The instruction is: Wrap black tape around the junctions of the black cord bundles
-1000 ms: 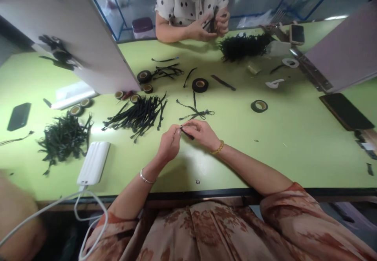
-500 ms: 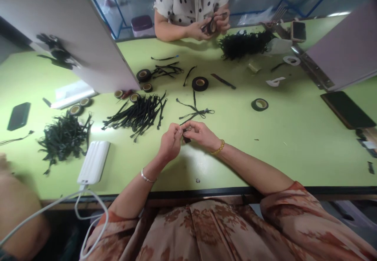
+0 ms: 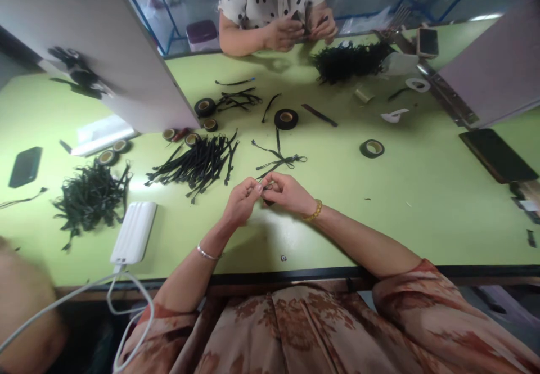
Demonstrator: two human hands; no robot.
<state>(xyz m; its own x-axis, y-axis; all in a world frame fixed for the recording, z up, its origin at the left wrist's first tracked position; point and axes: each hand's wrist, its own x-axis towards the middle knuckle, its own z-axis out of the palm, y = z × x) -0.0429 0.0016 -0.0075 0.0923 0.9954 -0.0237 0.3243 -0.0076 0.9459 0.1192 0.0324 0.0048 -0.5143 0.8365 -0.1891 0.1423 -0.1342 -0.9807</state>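
My left hand [image 3: 243,201] and my right hand [image 3: 287,194] meet fingertip to fingertip above the green table [image 3: 337,211]. Between them is a small black cable piece [image 3: 268,201], mostly covered by the fingers; both hands pinch at it. Just beyond my fingers lie a few loose black cables [image 3: 284,161] with looped ends. Farther out sits a roll of black tape [image 3: 286,118]. To the left of my hands a pile of black cables [image 3: 198,160] is spread out.
Across the table a person [image 3: 276,3] handles a dark item. A white power bank [image 3: 134,232] with a cable and another cable pile [image 3: 93,197] lie left. A tape roll [image 3: 372,148] and a dark phone-like slab [image 3: 498,156] are right. At lower left, someone's arm [image 3: 27,306] shows.
My left hand has turned slightly and its wrist has shifted left, fingertips still against my right hand. Across the table, the person's hands have moved apart a little.
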